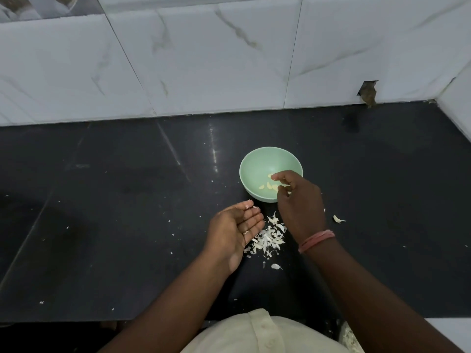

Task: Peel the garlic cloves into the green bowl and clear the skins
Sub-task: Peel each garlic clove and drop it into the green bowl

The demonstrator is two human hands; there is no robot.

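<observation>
A pale green bowl (257,164) stands on the black counter with a few peeled garlic cloves (266,186) in its bottom. My right hand (300,202) hovers over the bowl's near rim, fingers loosely curled above the cloves; I cannot make out anything held in them. My left hand (235,226) rests palm up just left of a pile of white garlic skins (269,236), fingers relaxed, with small skin bits stuck to the fingertips.
Loose skin pieces lie at the right (338,219) and in front of the pile (276,266), with tiny flecks scattered over the black counter (127,200). A white marble-tiled wall (204,59) runs behind, with a chipped hole (368,94) at the right.
</observation>
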